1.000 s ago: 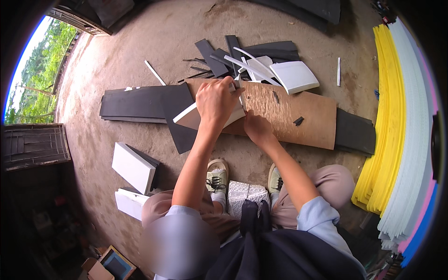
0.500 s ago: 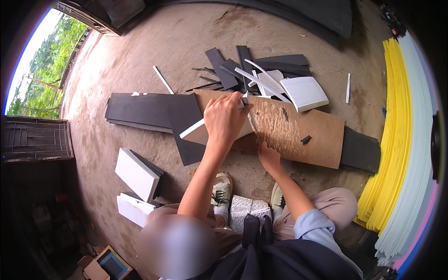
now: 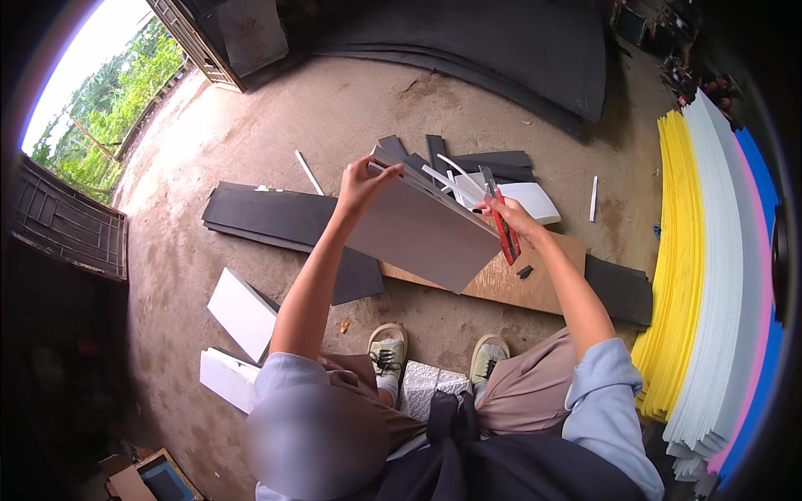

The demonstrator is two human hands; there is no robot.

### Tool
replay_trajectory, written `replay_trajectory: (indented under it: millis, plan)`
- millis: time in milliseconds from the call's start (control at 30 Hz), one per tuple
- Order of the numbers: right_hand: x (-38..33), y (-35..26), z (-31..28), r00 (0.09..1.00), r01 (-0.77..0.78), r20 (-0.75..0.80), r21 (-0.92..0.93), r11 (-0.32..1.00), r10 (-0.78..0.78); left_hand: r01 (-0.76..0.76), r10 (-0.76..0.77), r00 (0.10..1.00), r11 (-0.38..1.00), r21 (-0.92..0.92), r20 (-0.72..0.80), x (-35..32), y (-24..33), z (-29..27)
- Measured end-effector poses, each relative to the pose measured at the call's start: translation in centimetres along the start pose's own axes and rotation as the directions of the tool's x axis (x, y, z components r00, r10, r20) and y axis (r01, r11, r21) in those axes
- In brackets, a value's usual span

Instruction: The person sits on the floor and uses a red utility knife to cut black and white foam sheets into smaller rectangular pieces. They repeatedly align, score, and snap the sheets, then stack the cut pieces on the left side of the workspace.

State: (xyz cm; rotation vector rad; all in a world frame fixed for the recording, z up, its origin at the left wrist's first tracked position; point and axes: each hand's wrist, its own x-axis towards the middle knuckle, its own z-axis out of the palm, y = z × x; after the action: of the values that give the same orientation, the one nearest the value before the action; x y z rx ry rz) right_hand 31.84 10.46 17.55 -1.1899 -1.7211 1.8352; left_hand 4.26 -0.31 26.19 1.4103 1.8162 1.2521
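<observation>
Figure. The left hand (image 3: 361, 182) was closed on the far upper corner of a grey foam sheet (image 3: 422, 230), fingers curled over its edge and thumb beneath, and held the sheet lifted clear of the floor and tilted toward the person. The right hand (image 3: 511, 219) was wrapped around a red-handled utility knife (image 3: 502, 224) and met the sheet at its right-hand edge; whether the fingers also pinched that edge could not be told. The sheet hung flat between the two hands without visible sag, which suggested a light, fairly stiff panel, soft enough to dent or tear at the edges. A hold at two opposite edges or corners, as shown, seemed best suited to it, with the blade kept away from its face.

Below the sheet lay a brown board (image 3: 535, 280) on the concrete floor (image 3: 251, 125). Beyond it lay dark offcuts (image 3: 468, 159) mixed with white strips (image 3: 451, 171) and a white foam piece (image 3: 530, 200). A long dark panel (image 3: 267, 217) lay to the left, and two white blocks (image 3: 242, 313) nearer the person's left knee. Stacked yellow, white, pink and blue foam sheets (image 3: 710, 275) stood at the right.
</observation>
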Motion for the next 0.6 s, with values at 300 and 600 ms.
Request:
replay_trajectory:
  millis: [300,600]
  plan:
    - [-0.4,-1.4,4.3,0.983,0.163,0.119,-0.211,0.964,-0.14,0.088,-0.09,0.992,0.996,-0.024,-0.087,-3.8,-3.3,-4.3]
    - [8.8,2.6,1.8,0.817,0.029,-0.352,-0.766,0.642,-0.457,0.306,-0.335,0.89,0.942,-0.14,-0.308,-5.4,-7.6,-9.0]
